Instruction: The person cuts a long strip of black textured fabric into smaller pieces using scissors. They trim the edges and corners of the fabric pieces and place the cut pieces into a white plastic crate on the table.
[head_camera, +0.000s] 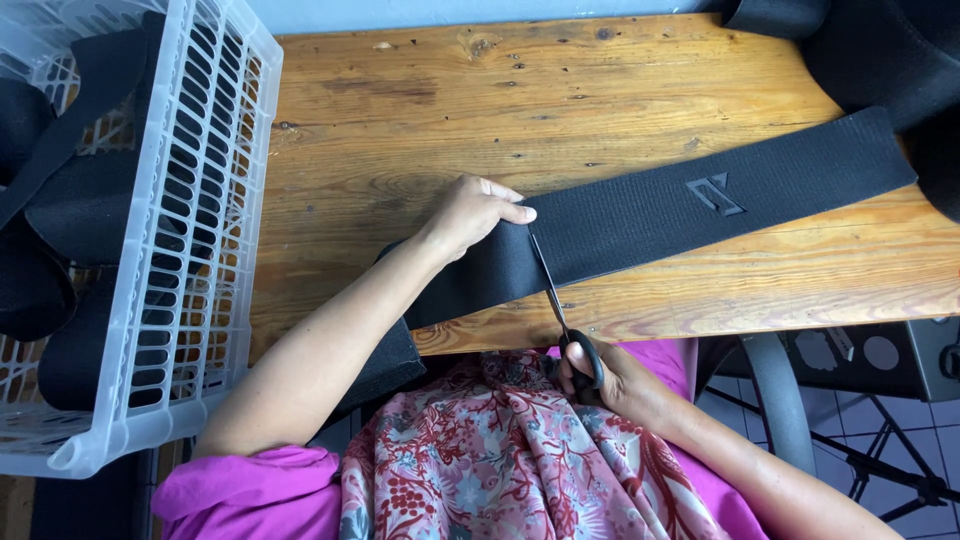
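Scissors (560, 300) (black-handled) gripped in right hand (600, 378) cross ribbed strap (640, 215); left hand (470, 212) presses flat.

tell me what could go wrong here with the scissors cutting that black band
1. The left hand presses the black band with its fingertips right beside the scissors blades, so a fingertip could get nicked.
2. The band hangs off the wooden table edge toward the lap; its weight might pull the cut line crooked.
3. The right hand works the scissors below the table edge, over the patterned cloth, which could perhaps catch in the handles.
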